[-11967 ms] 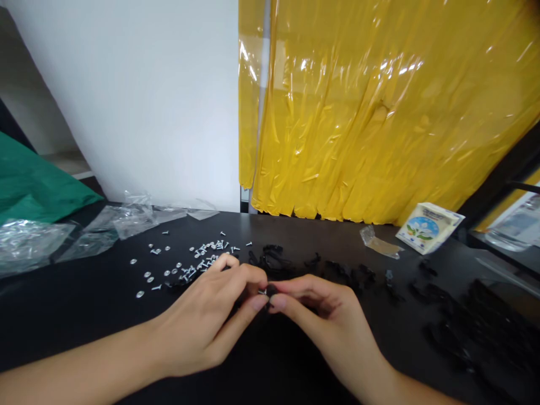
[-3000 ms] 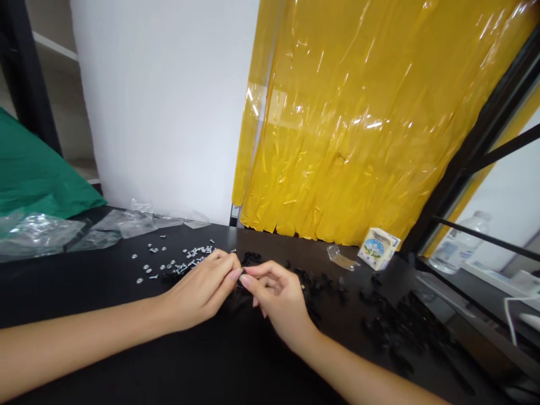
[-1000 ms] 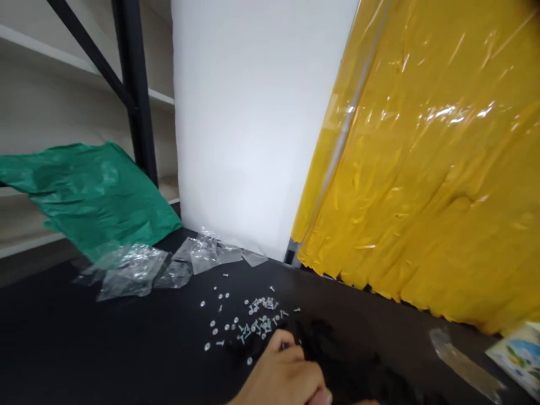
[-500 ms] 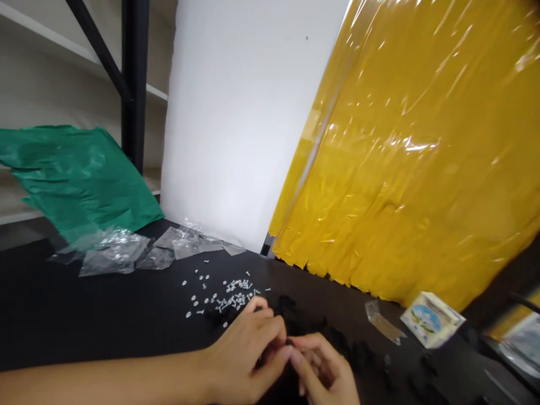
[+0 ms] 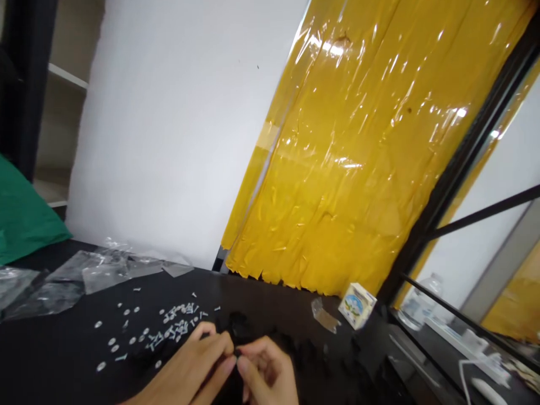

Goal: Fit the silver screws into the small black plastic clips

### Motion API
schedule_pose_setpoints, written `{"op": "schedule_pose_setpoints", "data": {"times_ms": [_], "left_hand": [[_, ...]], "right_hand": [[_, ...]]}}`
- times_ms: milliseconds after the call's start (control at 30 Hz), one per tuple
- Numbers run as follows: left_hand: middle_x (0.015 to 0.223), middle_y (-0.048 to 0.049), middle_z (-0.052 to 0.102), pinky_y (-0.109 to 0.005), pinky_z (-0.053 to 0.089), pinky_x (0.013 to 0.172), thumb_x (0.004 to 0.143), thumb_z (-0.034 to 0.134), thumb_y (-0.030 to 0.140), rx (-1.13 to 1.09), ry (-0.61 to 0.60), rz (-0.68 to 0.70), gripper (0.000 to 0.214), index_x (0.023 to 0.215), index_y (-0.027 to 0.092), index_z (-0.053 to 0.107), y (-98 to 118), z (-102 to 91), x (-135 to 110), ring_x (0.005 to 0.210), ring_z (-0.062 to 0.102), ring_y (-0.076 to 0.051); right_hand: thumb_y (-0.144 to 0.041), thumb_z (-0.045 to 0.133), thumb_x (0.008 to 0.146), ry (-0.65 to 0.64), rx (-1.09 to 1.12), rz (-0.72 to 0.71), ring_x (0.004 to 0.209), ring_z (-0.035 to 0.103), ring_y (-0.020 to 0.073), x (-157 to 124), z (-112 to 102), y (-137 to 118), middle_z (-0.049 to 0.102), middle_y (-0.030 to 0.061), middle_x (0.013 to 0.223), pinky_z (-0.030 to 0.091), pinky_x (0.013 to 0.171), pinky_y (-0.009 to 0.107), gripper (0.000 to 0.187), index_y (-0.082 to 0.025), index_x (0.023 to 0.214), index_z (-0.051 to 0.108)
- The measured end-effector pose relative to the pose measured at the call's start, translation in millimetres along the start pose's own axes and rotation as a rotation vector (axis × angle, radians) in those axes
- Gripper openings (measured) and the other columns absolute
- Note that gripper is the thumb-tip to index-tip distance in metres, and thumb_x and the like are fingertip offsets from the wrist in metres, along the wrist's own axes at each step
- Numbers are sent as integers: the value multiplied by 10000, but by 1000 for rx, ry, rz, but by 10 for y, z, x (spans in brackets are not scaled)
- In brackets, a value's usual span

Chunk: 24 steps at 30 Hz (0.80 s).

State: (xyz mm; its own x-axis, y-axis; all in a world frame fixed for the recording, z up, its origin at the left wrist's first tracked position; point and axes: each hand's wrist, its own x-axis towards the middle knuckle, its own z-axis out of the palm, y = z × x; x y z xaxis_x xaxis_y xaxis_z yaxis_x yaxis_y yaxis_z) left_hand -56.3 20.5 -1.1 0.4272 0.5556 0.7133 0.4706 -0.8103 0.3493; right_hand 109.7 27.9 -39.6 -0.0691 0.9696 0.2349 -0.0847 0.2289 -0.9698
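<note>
Left hand and right hand meet low in frame, both narrowly closed, their fingertips pinching a small black part between them. It is too small to read its shape. Just beyond the right hand's fingers, a clump of matte black plastic pieces sits on the worktop, with more of them trailing off to that hand's right.

Beyond and to the left of the left hand's fingers lies a loose scatter of small silver screws, spread over the black worktop. Farther out past the scatter, crumpled clear plastic bags lie along the back edge.

Well right of the right hand: a scrap of clear tape and, just beside it, a small white-and-blue printed carton. Behind the worktop, creased yellow plastic sheeting hangs next to a white panel, and a green plastic sheet shows at far left.
</note>
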Motion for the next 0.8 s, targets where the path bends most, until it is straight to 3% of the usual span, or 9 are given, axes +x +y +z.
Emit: {"op": "schedule_pose_setpoints", "data": {"times_ms": [233,433,800], "left_hand": [[732,8,529,-237,406,662,948,298,318,-38,-103,-114,252,819,232,497,49,56,-24,723,474,-151],[714,3,485,-276,379,714,957,253,256,12,-253,-38,264,772,206,434,34,36,8,731,443,-161],[623,8,478,-318,345,751,955,258,243,63,-260,-4,308,700,198,423,-38,105,-10,725,415,-172]], "right_hand": [[-509,698,673,-155,-2,34,328,381,36,-32,-64,-207,496,-55,460,260,304,142,384,-150,773,605],[-449,708,682,-141,-2,-18,353,417,44,-78,-83,-286,529,-51,460,286,319,144,324,-147,784,649],[-399,752,628,-158,18,-6,338,427,42,-68,-106,-268,532,-59,430,289,303,139,284,-148,734,669]]}}
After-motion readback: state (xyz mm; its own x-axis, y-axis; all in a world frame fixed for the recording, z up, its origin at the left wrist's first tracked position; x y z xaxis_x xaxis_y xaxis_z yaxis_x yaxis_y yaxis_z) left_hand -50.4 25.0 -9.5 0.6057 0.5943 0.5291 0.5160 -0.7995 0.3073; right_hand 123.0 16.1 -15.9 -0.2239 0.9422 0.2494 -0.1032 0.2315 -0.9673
